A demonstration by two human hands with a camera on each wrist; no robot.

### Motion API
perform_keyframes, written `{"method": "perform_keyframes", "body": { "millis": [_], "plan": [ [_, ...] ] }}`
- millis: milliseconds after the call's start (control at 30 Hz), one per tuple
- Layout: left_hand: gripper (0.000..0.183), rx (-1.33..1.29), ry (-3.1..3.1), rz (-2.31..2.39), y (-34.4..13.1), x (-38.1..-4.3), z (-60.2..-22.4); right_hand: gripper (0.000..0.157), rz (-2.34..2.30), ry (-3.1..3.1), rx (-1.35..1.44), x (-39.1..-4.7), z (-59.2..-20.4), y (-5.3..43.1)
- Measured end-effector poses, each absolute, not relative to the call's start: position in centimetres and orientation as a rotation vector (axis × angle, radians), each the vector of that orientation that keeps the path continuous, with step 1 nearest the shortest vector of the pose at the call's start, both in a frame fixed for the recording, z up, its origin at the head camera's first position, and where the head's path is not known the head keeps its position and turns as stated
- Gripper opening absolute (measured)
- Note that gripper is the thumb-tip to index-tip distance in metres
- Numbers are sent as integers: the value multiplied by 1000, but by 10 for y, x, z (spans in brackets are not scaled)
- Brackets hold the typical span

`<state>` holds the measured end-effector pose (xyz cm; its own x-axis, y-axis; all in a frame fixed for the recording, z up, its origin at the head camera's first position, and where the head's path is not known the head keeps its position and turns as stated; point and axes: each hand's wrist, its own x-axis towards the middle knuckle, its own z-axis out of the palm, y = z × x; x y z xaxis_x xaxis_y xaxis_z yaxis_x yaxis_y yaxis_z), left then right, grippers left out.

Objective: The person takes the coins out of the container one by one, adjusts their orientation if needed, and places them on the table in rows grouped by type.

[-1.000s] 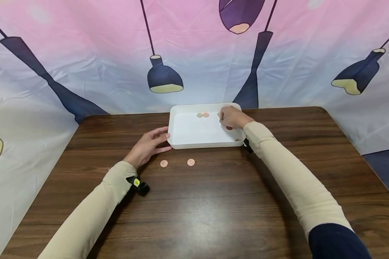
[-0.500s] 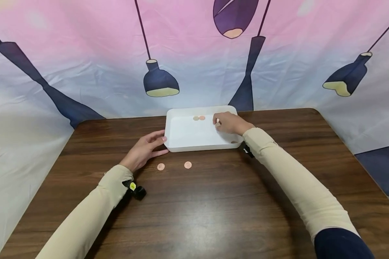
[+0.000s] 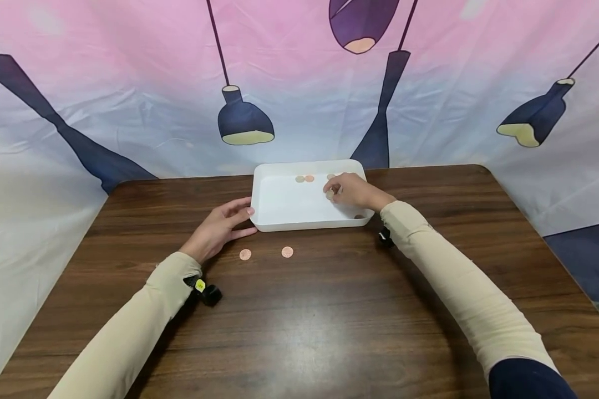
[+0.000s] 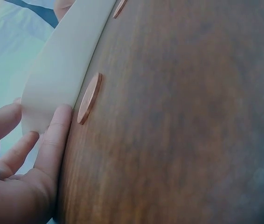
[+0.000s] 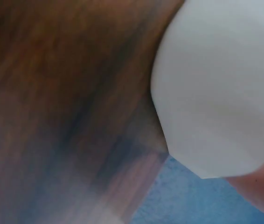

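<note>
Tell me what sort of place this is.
Probably a makeshift indoor filming spot: a creased backdrop printed with lamps hangs behind a wood-grain table, and a black wrist-worn device is in view.

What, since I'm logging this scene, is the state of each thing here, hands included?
Tray: upright, flat on the table.
Left table coin: lying flat.
Right table coin: lying flat, apart from the left one.
Tray coins: lying inside, some possibly hidden.
Held coin: pinched, partly covered.
Left hand: fingers extended, touching the tray.
Right hand: curled, pinching the held coin.
Cloth: hanging, wrinkled.
</note>
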<state>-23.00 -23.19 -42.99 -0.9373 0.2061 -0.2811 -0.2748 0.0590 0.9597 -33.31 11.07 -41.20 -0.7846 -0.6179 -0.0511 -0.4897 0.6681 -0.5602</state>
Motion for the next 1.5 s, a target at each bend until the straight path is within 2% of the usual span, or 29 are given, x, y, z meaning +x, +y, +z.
{"method": "perform_keyframes", "body": {
  "millis": [867, 1000, 1200, 1500],
  "plan": [
    [63, -79, 1984, 1967, -237, -230, -433, 31, -1196, 2419, -585, -318, -405, 97],
    [63, -71, 1990, 1961, -238, -229, -431, 30, -1228, 2409, -614, -304, -394, 92],
    [63, -60, 1991, 1960, -237, -230, -429, 27, -1222, 2433, -807, -273, -378, 82],
    [63, -47, 1979, 1957, -233, -233, -431, 27, -1354, 2239, -845, -236, -381, 58]
  ]
}}
